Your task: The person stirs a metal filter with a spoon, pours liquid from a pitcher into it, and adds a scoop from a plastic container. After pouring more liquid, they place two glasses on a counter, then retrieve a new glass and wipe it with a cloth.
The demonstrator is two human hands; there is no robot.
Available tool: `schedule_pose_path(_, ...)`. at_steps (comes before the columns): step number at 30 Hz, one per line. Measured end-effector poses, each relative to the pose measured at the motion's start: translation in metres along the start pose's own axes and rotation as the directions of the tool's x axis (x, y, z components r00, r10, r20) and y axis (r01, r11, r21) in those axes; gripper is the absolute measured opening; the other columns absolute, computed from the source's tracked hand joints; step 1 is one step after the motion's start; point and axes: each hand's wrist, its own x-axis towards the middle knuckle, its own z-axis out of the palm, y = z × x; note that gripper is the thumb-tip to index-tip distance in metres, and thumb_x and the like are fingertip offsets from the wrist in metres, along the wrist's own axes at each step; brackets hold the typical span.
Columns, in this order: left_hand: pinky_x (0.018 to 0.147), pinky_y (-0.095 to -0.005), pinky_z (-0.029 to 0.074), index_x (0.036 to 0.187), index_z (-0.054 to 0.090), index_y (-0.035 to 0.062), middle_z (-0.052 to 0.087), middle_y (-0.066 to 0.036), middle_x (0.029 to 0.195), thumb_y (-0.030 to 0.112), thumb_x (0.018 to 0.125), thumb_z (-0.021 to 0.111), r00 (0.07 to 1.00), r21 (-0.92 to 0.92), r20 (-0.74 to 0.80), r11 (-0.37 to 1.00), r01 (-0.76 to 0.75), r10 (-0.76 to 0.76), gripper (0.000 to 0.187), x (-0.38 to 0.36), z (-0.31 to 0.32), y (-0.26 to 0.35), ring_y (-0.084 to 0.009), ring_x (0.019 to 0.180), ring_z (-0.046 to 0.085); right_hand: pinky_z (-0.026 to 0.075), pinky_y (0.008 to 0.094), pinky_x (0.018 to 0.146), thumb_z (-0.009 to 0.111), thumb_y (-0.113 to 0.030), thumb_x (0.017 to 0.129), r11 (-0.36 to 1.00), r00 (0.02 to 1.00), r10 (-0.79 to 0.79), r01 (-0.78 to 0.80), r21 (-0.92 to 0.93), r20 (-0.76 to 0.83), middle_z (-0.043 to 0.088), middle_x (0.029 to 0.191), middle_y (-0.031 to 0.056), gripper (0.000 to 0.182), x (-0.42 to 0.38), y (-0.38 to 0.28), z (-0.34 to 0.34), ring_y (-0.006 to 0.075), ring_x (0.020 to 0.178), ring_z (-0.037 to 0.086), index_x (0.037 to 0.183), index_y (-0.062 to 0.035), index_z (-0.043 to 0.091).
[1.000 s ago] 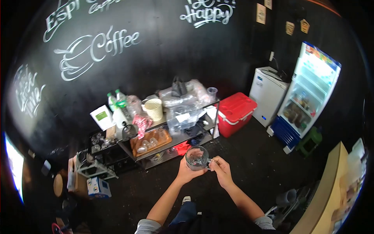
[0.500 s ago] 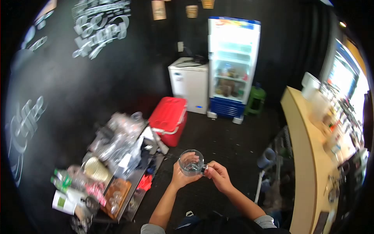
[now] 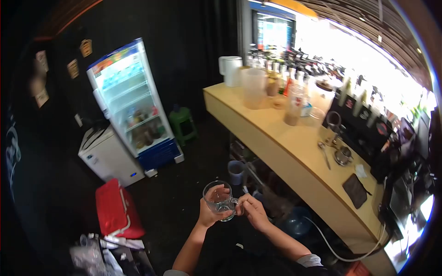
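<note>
A clear glass mug (image 3: 218,197) is held in front of me, above the dark floor, its handle turned to the right. My left hand (image 3: 209,213) wraps round the mug's body from the left, its fingers showing through the glass. The fingers of my right hand (image 3: 251,209) are closed on the handle. The mug is slightly tilted, and it looks empty.
A wooden counter (image 3: 276,138) runs along the right, bearing bottles, a white kettle (image 3: 231,71), a spoon (image 3: 324,155) and a dark cloth (image 3: 356,191). A lit fridge (image 3: 133,103), white freezer (image 3: 108,154) and red cooler (image 3: 115,209) stand left. A blue bin (image 3: 236,171) is under the counter.
The view has swung to the right, bringing the counter nearer the middle and moving the fridge and cooler left. Both hands still hold the mug.
</note>
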Motion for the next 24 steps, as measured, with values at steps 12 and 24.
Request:
schedule_pose_path(12,0.097,-0.0345,0.038,0.123,0.048,0.0027,0.041,-0.01,0.128,0.012,0.056,0.082,0.69,-0.174,0.72,0.981,0.084,0.069,0.076,0.187,0.118,-0.087,-0.0226,0.118,0.045,0.04,0.0329,0.094,0.063,-0.011,0.086,0.968,0.96,-0.056,-0.016,-0.25,-0.275,0.048,0.125,0.0064,0.051,-0.006,-0.049,-0.151,0.0159,0.113,0.048,0.132,-0.0061,0.039)
schedule_pose_path(24,0.106,-0.0349,0.03,0.138,0.031,-0.0007,0.038,-0.01,0.137,0.024,0.062,0.081,0.153,-0.101,0.988,0.851,0.516,0.025,0.095,0.362,0.194,-0.165,-0.0209,0.128,0.038,0.044,0.0312,0.089,0.081,-0.011,0.067,0.747,0.741,-0.41,-0.062,-0.662,-0.532,0.051,0.108,0.0065,0.061,0.09,-0.079,-0.252,0.0175,0.101,0.055,0.115,-0.0048,0.044)
